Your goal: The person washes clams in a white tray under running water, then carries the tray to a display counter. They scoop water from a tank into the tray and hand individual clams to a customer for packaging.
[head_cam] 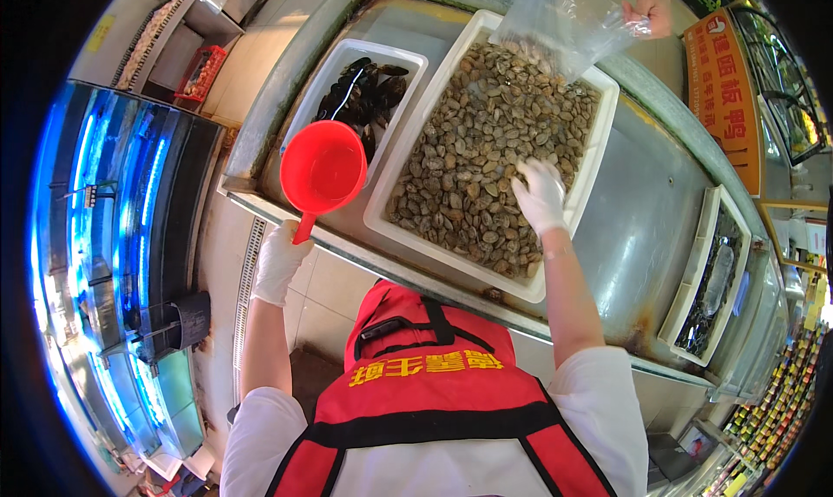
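My left hand, in a white glove, grips the handle of a red plastic water ladle. The ladle's bowl is held up by the near rim of a white tray of dark mussels. My right hand, gloved too, is at the right side of a large white tub full of brown clams. Its fingers are apart and reach down onto the clams; I make out nothing held. Another person's hand holds a clear plastic bag over the tub's far end.
Both containers stand in a metal display basin with a raised rim. Farther right is a long white tray with dark contents and a clear bottle-like object. Blue-lit tanks line the left, beyond a floor drain grate.
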